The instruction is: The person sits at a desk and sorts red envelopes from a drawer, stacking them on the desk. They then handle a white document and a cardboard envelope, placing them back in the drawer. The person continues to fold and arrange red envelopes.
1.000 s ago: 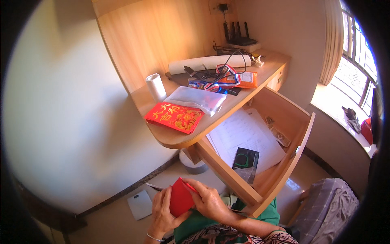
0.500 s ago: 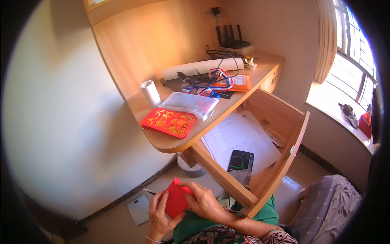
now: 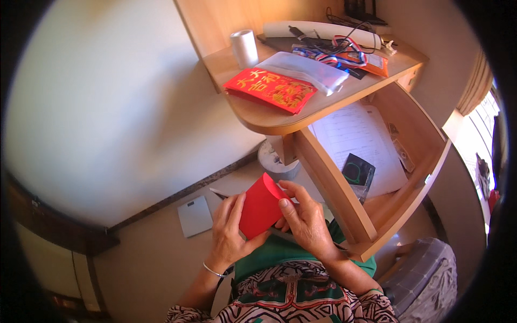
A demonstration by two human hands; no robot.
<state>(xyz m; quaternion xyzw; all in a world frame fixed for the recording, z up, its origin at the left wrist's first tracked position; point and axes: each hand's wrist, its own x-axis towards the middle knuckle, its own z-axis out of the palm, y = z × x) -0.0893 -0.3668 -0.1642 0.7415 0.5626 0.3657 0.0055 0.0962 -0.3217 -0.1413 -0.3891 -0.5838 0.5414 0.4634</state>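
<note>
A plain red envelope (image 3: 259, 211) is held up in front of my lap, its plain side toward me. My left hand (image 3: 230, 230) grips its left edge, with the fingers along the side and the thumb at the bottom corner. At its right edge is my right hand (image 3: 305, 222), the thumb near the curved top end and the other fingers partly hidden. Beyond, on the desk corner, lies a stack of red envelopes (image 3: 272, 90) with gold print. A translucent plastic pouch (image 3: 304, 69) rests against the stack.
An open drawer (image 3: 336, 185) juts out at my right, holding papers (image 3: 355, 137) and a dark packet (image 3: 358, 171). The desk also bears a white cylinder (image 3: 245, 48), a rolled sheet (image 3: 323, 33) and cables. A bin (image 3: 280, 166), a flat white scale (image 3: 195, 216) and a covered seat (image 3: 423, 280) stand low.
The view has tilted down and shifted left, so the desk sits higher and farther right. The envelope has turned in my hands, and my right hand's thumb now lies near its top end.
</note>
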